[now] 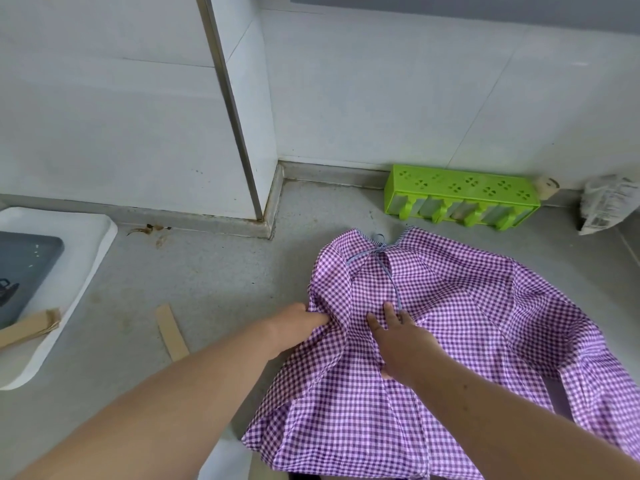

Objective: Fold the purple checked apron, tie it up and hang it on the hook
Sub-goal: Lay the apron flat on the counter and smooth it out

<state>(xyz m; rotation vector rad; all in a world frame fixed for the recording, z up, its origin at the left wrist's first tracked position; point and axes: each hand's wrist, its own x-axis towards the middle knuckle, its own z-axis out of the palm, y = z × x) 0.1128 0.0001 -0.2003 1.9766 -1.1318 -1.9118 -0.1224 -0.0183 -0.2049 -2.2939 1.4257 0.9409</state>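
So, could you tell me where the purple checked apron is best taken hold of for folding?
Probably at the left edge of the purple checked apron, from the left, where the cloth bunches into a graspable ridge; the left hand already grips there while the right hand presses the middle flat.

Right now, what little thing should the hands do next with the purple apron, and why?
Probably fold the left side over. The left hand grips a bunched edge of the purple checked cloth apron, while the right hand lies flat on its middle, pinning it. The apron lies spread and rumpled on the grey counter.

A green popsicle mould [460, 199] lies by the wall; a white tray [86, 271] sits far left; a cardboard strip [172, 332] lies between.
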